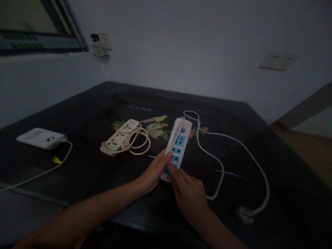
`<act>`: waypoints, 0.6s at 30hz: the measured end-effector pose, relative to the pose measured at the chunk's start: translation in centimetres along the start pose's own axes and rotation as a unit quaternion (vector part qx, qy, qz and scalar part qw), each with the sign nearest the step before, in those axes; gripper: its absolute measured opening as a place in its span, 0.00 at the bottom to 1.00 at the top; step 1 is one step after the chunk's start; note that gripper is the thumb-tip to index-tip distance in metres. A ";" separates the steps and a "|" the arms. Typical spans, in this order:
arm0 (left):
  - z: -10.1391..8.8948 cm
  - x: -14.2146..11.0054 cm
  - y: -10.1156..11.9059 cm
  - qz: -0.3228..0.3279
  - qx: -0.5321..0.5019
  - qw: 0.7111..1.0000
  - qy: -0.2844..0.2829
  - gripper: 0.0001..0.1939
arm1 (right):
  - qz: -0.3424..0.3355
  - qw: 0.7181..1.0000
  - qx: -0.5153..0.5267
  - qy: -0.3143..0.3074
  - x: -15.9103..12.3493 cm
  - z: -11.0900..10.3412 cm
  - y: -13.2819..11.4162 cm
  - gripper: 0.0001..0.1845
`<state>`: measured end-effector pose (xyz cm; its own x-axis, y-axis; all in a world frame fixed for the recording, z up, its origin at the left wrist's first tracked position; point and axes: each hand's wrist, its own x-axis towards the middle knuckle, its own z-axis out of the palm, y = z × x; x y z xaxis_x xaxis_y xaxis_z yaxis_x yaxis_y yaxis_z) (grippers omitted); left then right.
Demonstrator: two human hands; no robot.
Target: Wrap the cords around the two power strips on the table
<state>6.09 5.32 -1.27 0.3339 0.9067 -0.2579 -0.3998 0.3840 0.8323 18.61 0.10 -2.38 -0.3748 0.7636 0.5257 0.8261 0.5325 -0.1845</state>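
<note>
A white power strip [183, 147] with blue sockets and a dark blue switch is tilted up over the dark table. My left hand [155, 172] is closed around its lower left side, thumb on the face. Against the lower socket end, my right hand [190, 193] has its fingers pressed together, gripping the strip near my left thumb; a ring is on one finger. My fingers hide part of the lowest sockets. From the strip's far end, a white cord [240, 141] loops right across the table to a plug [245, 215].
To the left lies a second power strip [116, 141] with its cord [140, 153] coiled over it. Farther left is a white box-shaped device [38, 137] with a cable [69, 152] and yellow tag [56, 160]. Wall sockets [278, 61] are behind the dark table [90, 110].
</note>
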 end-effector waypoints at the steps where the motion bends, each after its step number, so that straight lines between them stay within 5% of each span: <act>1: 0.0 0.0 0.0 0.002 0.002 1.000 0.001 0.25 | 0.000 1.000 0.001 0.000 0.0 0.0 0.0 0.19; 12: -0.4 0.6 0.4 0.044 -0.002 0.999 0.012 0.25 | 0.046 0.997 0.050 0.025 1.0 -2.3 2.4 0.15; 18: -1.0 1.0 2.1 0.074 0.016 0.997 0.014 0.24 | 0.044 0.997 0.039 -0.049 2.5 -7.0 6.3 0.18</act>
<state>4.77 7.16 -0.29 0.2496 0.9576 -0.1441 -0.4155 0.2403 0.8773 25.80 2.83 3.61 -0.3439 0.8387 0.4223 0.8241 0.4851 -0.2923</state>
